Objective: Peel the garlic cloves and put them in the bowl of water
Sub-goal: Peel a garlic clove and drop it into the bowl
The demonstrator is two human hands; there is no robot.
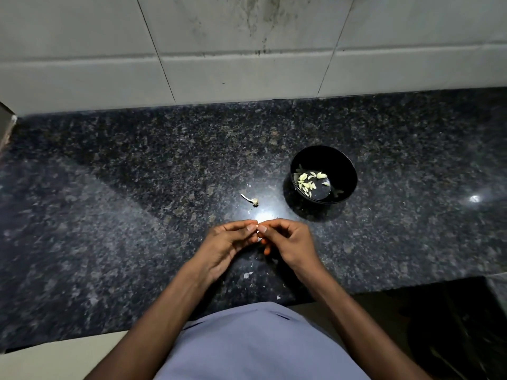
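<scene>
Black speckled granite counter (137, 215) lies under both hands, which meet just above it. The left hand (227, 242) and the right hand (285, 239) pinch one small garlic clove (258, 233) between thumbs and fingertips (it is mostly hidden, only a pale bit shows). To peel well, I think one thumbnail should lift the skin at the tip while the other hand holds the clove firm. The black bowl (348, 171) stands near, to the right and farther back, with peeled cloves (308, 182) in its water. A bare garlic stem (251, 200) lies between.
</scene>
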